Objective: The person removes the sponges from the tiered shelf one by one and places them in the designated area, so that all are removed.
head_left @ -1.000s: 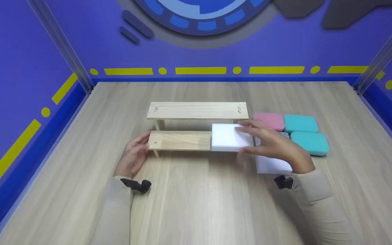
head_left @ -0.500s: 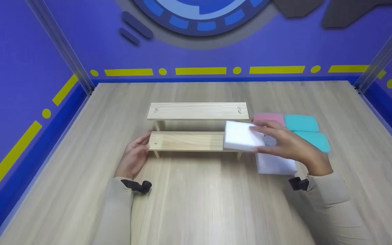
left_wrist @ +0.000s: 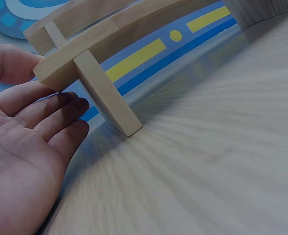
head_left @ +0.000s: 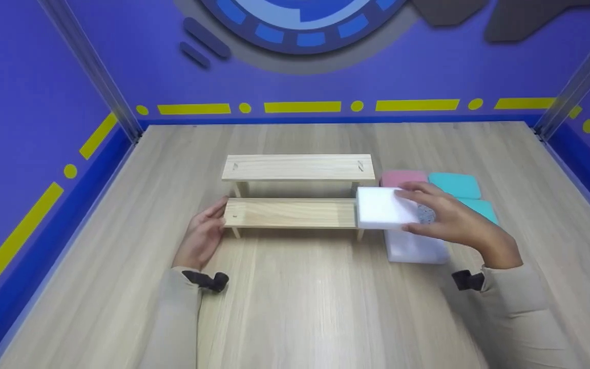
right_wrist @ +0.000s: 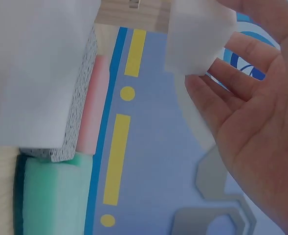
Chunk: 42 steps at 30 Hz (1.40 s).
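Observation:
My right hand (head_left: pixel 451 218) grips a white sponge block (head_left: pixel 382 207), thumb on the near side and fingers on the far side. In the head view the block overlaps the right end of the front wooden stand (head_left: pixel 290 212), a low plank on short legs. The right wrist view shows the white block (right_wrist: pixel 197 36) raised between thumb and fingers. At the stand's left end, my left hand (head_left: pixel 203 233) holds the plank's end. From the left wrist, the hand (left_wrist: pixel 31 132) has one digit at the plank's upper edge and the others below it, beside the leg.
Behind the front stand is a taller wooden stand (head_left: pixel 297 167). To the right lie a pink sponge (head_left: pixel 402 178), teal sponges (head_left: pixel 456 185), a grey speckled sponge (head_left: pixel 426 214) and another white block (head_left: pixel 418 249). Blue walls enclose the table (head_left: pixel 285 307).
My right hand has lifted the white sponge block off the front stand's right part and carried it to the right, over the stand's end. The left hand has stayed at the stand's left end.

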### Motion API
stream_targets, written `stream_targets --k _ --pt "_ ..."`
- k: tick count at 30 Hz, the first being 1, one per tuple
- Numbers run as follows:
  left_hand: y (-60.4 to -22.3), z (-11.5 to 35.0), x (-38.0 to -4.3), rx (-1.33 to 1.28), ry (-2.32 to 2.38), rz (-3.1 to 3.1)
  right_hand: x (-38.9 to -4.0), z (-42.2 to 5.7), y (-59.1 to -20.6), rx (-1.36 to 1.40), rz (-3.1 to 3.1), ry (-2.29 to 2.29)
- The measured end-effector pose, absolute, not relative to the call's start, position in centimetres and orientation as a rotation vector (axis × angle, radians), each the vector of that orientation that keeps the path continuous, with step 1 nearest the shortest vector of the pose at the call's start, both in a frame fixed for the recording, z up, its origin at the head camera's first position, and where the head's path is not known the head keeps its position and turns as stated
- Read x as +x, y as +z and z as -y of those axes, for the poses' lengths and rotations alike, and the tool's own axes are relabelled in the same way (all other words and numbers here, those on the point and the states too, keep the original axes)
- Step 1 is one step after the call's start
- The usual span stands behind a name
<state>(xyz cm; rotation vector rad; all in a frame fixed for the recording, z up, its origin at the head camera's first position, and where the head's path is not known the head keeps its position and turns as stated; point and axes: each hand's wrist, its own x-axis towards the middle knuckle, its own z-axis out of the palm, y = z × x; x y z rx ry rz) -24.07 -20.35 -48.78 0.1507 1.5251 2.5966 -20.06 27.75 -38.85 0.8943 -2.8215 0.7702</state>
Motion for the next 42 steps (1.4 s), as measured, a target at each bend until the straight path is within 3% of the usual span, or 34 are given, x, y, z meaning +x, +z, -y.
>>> stream_targets --k 19,42 --pt "-48.9 20.5 -23.9 0.126 2.571 -1.548 -18.8 -30.6 -38.1 0.713 2.988 0.869" --pt "-48.8 20.5 -24.0 0.142 2.575 -1.539 -17.6 -34.7 -39.1 0.701 2.94 0.856"
